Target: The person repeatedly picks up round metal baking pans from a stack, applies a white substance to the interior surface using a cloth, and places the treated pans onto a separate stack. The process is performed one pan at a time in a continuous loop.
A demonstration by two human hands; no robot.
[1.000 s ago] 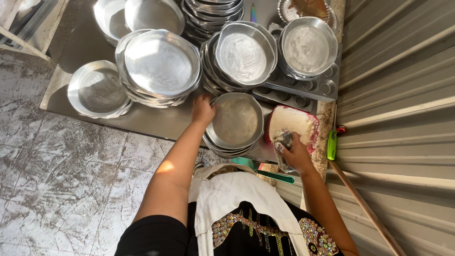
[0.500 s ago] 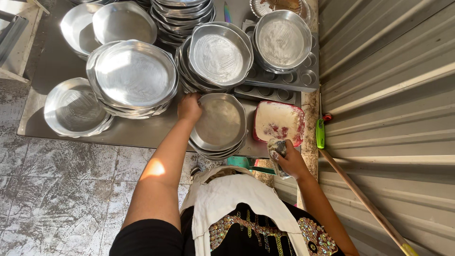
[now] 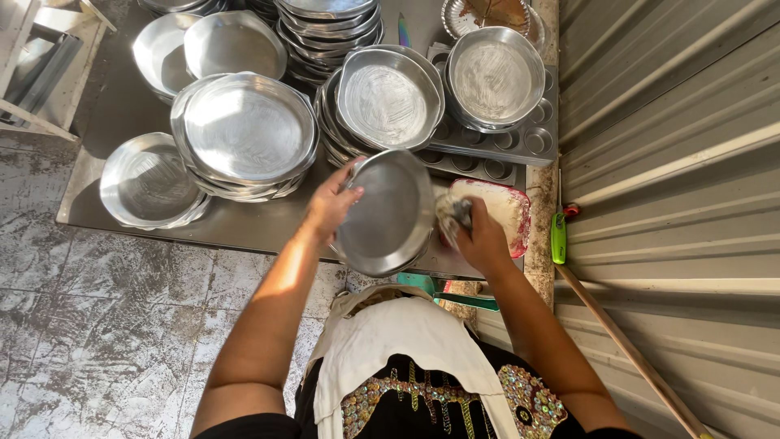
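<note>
Over the steel table's (image 3: 122,106) near edge, your left hand (image 3: 331,203) clamps the tilted round metal pan (image 3: 388,213) by its rim. It looks light, stiff, likely slick, so keep hold at the rim. Your right hand (image 3: 481,240) is closed on a greasy wad (image 3: 452,213) touching the pan's right edge.

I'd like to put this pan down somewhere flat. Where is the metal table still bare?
Bare sheet shows at the table's left edge, between the white rack and the pan stacks, and along the front edge right of the single low pan. The back and right are crowded with stacks and a muffin tray.
</note>
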